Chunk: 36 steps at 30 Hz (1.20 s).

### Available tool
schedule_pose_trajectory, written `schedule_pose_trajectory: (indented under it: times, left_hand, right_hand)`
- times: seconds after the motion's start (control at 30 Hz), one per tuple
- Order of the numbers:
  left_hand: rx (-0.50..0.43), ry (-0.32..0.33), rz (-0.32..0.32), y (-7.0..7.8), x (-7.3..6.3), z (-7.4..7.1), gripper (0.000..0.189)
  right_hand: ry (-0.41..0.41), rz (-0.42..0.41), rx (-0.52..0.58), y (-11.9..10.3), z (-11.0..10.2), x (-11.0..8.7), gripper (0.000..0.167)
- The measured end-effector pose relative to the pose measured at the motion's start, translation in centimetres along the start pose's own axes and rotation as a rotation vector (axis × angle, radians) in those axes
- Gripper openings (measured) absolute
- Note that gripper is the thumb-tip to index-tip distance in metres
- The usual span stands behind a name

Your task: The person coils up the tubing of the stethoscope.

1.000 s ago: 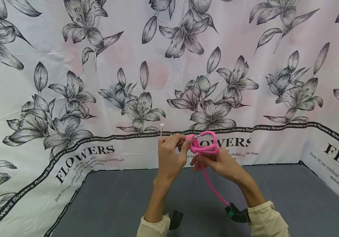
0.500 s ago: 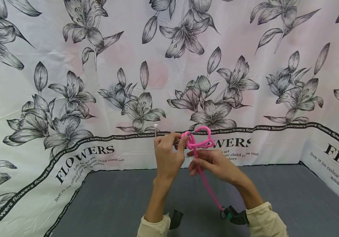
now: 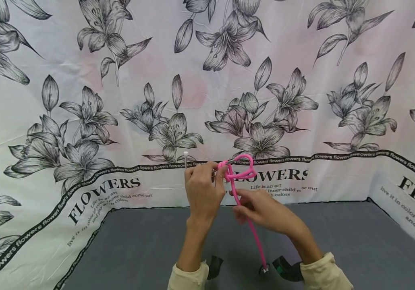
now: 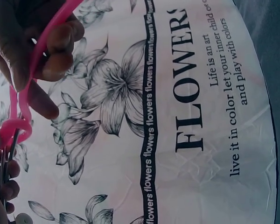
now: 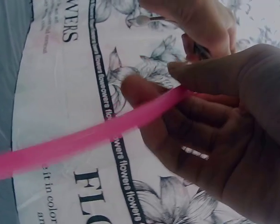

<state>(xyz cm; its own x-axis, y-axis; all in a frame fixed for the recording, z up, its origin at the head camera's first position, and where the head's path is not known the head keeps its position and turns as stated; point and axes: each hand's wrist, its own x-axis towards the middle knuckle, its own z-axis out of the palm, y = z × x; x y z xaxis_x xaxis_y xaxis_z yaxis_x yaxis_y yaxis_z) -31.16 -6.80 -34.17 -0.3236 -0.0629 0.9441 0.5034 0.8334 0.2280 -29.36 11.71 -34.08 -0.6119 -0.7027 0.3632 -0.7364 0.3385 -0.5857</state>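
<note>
My left hand (image 3: pixel 203 191) is raised above the grey table and pinches a pink cord (image 3: pixel 244 175) where it bends into open loops. Thin metal rods (image 4: pixel 8 161) pass by the loops in the left wrist view. A metal rod with a white knob (image 3: pixel 185 154) sticks up past the left knuckles. Lower and to the right, my right hand (image 3: pixel 265 211) has the cord's hanging length between thumb and fingers, seen closely in the right wrist view as a pink strand (image 5: pixel 102 133). A small metal fitting (image 3: pixel 264 269) ends the cord near the right wrist strap.
A grey tabletop (image 3: pixel 138 245) spreads beneath both arms. Behind it hangs a white cloth (image 3: pixel 178 187) printed with flowers and lettering. Black straps (image 3: pixel 288 269) sit at the wrists beside the beige sleeves (image 3: pixel 327 274).
The left hand and the loops have shifted slightly left. My right hand has dropped from beside the loops onto the hanging cord, and the cord's metal-tipped end has swung left and down.
</note>
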Motion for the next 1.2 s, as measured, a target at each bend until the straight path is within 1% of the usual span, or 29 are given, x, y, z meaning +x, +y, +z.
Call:
schedule_pose_trajectory:
  times: [0.1,0.17,0.33,0.4,0.43,0.5,0.6,0.67,0.8,0.87,0.93,1.07,1.2]
  left_hand:
    - [0.044,-0.005,0.026,-0.1,0.0,0.0,0.027]
    - [0.065,-0.006,0.045,-0.2,0.0,0.0,0.028]
    - [0.099,-0.001,0.077,-0.3,0.1,0.0,0.027]
    - [0.114,0.004,0.089,-0.3,0.1,0.0,0.027]
    - [0.123,0.002,0.097,-0.3,0.1,0.0,0.027]
    - [0.143,-0.009,0.121,-0.3,0.0,0.1,0.027]
    - [0.175,-0.046,0.168,-0.1,-0.1,0.2,0.027]
    - [0.185,-0.079,0.203,0.1,-0.3,0.4,0.027]
    - [0.188,-0.166,0.261,0.6,-0.5,0.7,0.027]
    - [0.186,-0.205,0.284,0.8,-0.7,0.7,0.026]
    - [0.185,-0.228,0.299,1.0,-0.7,0.7,0.025]
    - [0.16,-0.251,0.317,1.4,-0.7,0.6,0.021]
    - [0.126,-0.279,0.347,1.5,-0.7,0.6,0.016]
  right_hand:
    - [0.026,0.024,-0.069,-0.8,0.0,-0.1,0.011]
    - [0.06,0.031,-0.144,-1.3,0.1,-0.2,0.006]
    - [0.143,0.032,-0.3,-2.1,0.2,-0.5,0.019]
    - [0.171,0.018,-0.341,-2.4,0.3,-0.5,0.017]
    - [0.193,0.004,-0.372,-2.4,0.4,-0.5,0.015]
    - [0.258,-0.054,-0.461,-2.5,0.5,-0.5,0.009]
    - [0.394,-0.14,-0.599,-2.3,0.5,-0.5,0.011]
    - [0.487,-0.182,-0.654,-2.1,0.4,-0.4,0.011]
    - [0.614,-0.206,-0.703,-1.7,0.0,-0.5,0.012]
    - [0.66,-0.208,-0.736,-1.4,-0.2,-0.5,0.015]
    - [0.698,-0.207,-0.76,-1.2,-0.4,-0.5,0.016]
    - [0.741,-0.192,-0.781,-0.7,-0.9,-0.6,0.019]
    - [0.749,-0.178,-0.761,-0.3,-1.2,-0.9,0.021]
